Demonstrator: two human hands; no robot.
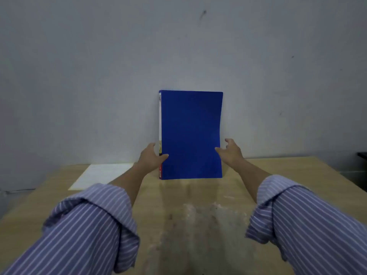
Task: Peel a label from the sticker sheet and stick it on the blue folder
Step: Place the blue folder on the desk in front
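The blue folder (190,133) stands upright on its lower edge at the far side of the wooden table (198,195), in front of the wall. My left hand (152,156) grips its left, spine edge, thumb across the front cover. My right hand (231,150) is at the folder's right edge with the thumb touching the cover and the fingers spread behind it. The white sticker sheet (103,174) lies flat on the table to the left of the folder, partly hidden by my left forearm.
A pale grey wall (178,46) rises directly behind the table. A rough, worn patch (200,225) marks the table surface near me. A dark object (362,171) sits past the table's right edge.
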